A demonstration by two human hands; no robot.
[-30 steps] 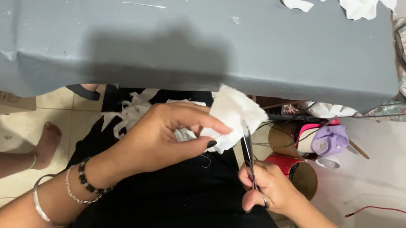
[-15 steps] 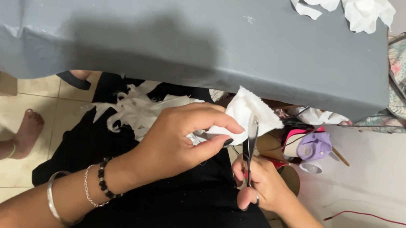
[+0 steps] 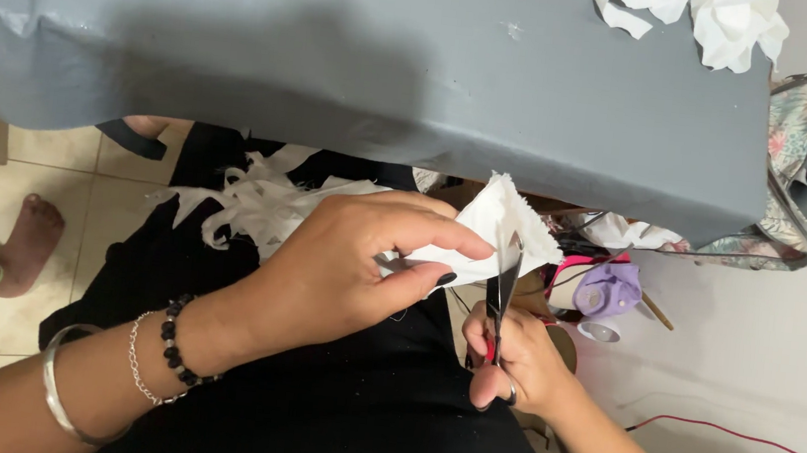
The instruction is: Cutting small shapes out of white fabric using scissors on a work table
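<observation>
Pinching a piece of white cloth (image 3: 493, 231) near the centre of the frame, the left hand (image 3: 360, 262) has its fingers (image 3: 423, 234) closed tightly on the lower part of the cloth, thumb underneath and forefinger on top. The cloth stands up from that grip, its frayed upper edge just below the near edge of the grey bench (image 3: 361, 62). A pair of scissors (image 3: 502, 287) points upward into the cloth from below, the dark blades only slightly parted, with the cloth between them. The right hand (image 3: 514, 363), lower and right of centre, has its fingers curled through the red-lined handles and wears a ring. The left wrist carries a black bead bracelet (image 3: 176, 343), a thin chain and a silver bangle (image 3: 56, 395).

Under both hands lies a black garment (image 3: 333, 419) over the lap, and a heap of white cloth strips (image 3: 246, 205) rests on it at centre left. More white cloth scraps (image 3: 715, 20) sit on the bench at the upper right. Beside the bench on the right hangs a floral bag (image 3: 806, 149). Below it, on the floor, are a purple object (image 3: 612, 288) and a red cord (image 3: 750, 443). At the left edge, another person's bare foot (image 3: 27, 242) rests on the tiled floor.
</observation>
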